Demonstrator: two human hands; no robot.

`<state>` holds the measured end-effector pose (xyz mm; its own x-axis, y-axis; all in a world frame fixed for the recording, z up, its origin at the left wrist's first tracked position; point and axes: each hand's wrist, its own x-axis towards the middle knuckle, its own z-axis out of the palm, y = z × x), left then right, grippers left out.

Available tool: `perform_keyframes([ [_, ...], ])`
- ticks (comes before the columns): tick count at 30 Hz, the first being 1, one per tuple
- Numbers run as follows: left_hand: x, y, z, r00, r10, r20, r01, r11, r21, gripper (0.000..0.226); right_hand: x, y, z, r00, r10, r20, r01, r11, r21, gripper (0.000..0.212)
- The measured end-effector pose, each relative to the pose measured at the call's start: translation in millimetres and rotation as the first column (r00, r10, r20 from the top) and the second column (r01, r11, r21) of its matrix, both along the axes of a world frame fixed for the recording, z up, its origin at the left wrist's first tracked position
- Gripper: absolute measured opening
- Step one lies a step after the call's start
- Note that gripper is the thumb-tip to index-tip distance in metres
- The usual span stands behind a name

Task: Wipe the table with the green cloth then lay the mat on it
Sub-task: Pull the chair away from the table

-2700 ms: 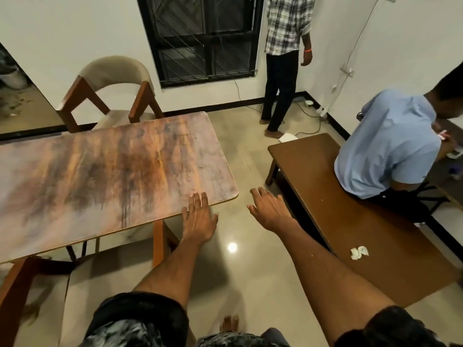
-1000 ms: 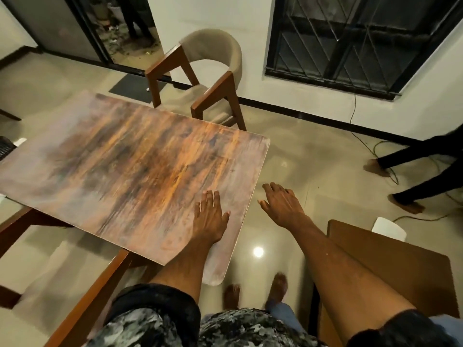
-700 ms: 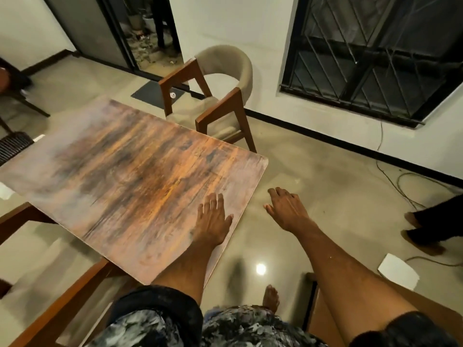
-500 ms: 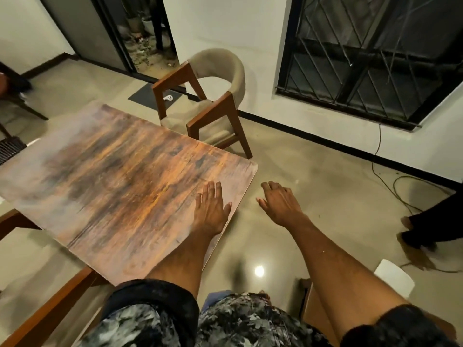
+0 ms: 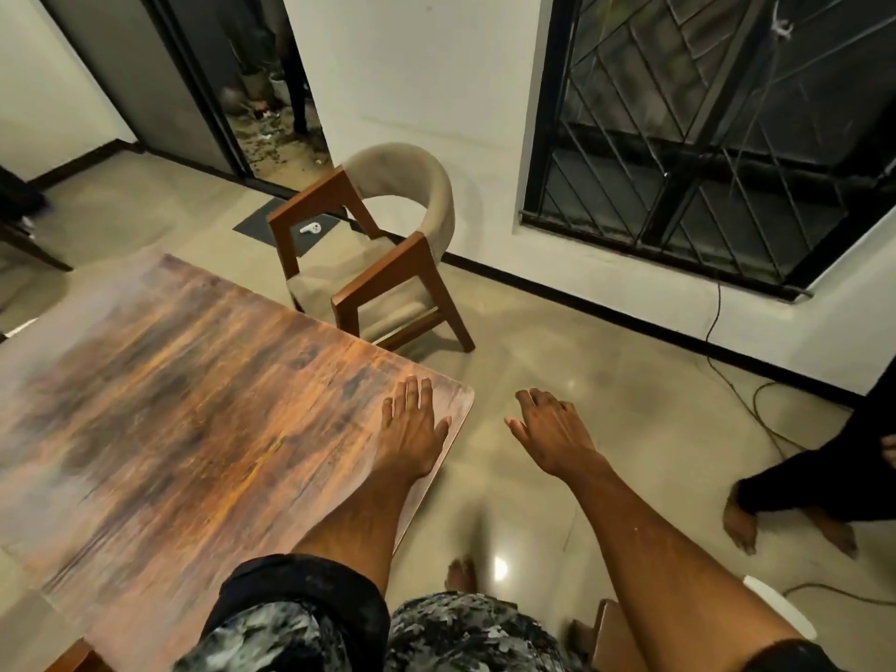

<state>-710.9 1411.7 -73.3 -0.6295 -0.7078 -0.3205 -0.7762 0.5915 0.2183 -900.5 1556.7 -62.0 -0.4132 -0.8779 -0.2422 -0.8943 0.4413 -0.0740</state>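
Worktop [image 5: 184, 429]: a rectangular slab with rounded corners, its surface a streaked print of orange, brown and grey that could be either the laid mat or the bare top; which one cannot be told. No green cloth appears anywhere in view, so the wiping stage cannot be confirmed, and neither hand carries a tool. As a judgement, the task stands either at its very end or before its start; the uncovered, flat surface and empty hands favour the former only weakly.

Left hand [image 5: 412, 429]: lies palm down near the right far corner of the worktop, fingers [image 5: 412, 395] straight and together, thumb spread toward the right edge, grasping nothing.

Right hand [image 5: 550, 436]: hangs over the floor [image 5: 606, 380] just beyond the worktop's right edge, its fingers loosely bent and released, holding nothing.

Behind the far edge stands an armchair [image 5: 388, 264] with a squared wooden frame and a curved beige upholstered back. The floor is glossy pale stone or tile reflecting a lamp. At the right, a barred dark window [image 5: 703, 138] and another person's bare feet [image 5: 739, 521].
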Motion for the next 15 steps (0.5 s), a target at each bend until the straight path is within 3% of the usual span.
perform_keyframes([
  [6,-53.2,-42.9,5.4,0.999,-0.038,0.008,0.038,0.998,-0.04,0.078,-57.3,-46.8,19.6,1.0,-0.026,0.003,0.027,0.999,-0.037,0.057],
  [15,-110.6,-78.2,-7.0,0.999,0.037,-0.004,-0.037,0.998,0.041,0.079,-126.9,-90.4,7.8,0.999,0.044,0.017,-0.044,0.999,0.022,0.058],
])
